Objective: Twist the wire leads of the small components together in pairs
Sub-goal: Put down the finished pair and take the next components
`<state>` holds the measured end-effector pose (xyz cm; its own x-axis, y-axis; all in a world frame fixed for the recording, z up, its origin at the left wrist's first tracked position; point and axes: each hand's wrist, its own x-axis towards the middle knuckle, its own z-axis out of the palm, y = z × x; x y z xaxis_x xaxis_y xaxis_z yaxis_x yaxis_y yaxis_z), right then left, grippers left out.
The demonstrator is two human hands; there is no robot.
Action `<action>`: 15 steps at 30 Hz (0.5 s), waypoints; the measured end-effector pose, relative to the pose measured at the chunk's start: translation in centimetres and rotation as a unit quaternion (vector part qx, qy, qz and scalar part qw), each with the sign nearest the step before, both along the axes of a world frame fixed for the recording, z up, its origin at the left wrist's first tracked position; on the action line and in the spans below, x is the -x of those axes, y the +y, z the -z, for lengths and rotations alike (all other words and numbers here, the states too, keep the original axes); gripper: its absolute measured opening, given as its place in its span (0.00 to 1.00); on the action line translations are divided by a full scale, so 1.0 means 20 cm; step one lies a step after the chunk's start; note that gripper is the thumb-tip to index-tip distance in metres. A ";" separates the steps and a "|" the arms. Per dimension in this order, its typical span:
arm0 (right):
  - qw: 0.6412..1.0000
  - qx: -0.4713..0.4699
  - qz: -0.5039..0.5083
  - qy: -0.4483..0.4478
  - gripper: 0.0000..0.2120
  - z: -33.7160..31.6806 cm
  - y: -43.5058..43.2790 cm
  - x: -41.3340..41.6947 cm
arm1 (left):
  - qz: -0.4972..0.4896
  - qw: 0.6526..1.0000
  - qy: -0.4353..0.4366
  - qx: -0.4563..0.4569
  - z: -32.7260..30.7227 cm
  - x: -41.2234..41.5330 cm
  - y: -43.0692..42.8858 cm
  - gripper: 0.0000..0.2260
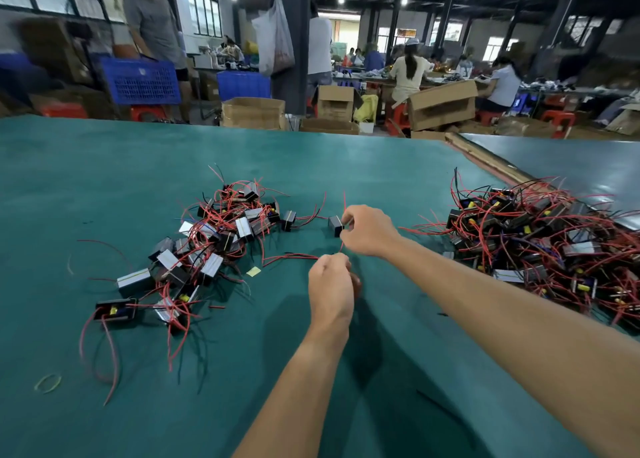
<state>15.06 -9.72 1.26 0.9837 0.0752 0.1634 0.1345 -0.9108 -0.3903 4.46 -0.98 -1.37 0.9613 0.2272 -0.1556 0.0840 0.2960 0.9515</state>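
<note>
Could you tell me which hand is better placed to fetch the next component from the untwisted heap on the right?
Right, probably. The right hand is nearer the right-hand pile, while the left hand pinches the red leads.

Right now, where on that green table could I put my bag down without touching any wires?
The far green table beyond the left pile is bare. So is the near edge below the forearms. It is crowded around the right pile and between the piles, where the left hand and right hand work.
</note>
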 end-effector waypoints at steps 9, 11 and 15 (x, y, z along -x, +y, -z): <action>0.997 0.060 0.027 0.049 0.19 0.09 0.14 -0.30 | 0.050 0.997 0.031 -0.051 0.09 -0.06 -0.03 0.06; 0.997 -0.007 0.075 -0.033 0.15 0.05 0.18 -0.32 | 0.044 0.997 0.039 -0.057 0.09 -0.06 -0.03 0.07; 0.985 -0.056 -0.001 -0.161 0.15 -0.03 0.37 -0.34 | 0.054 0.996 0.050 -0.051 0.09 -0.06 -0.03 0.07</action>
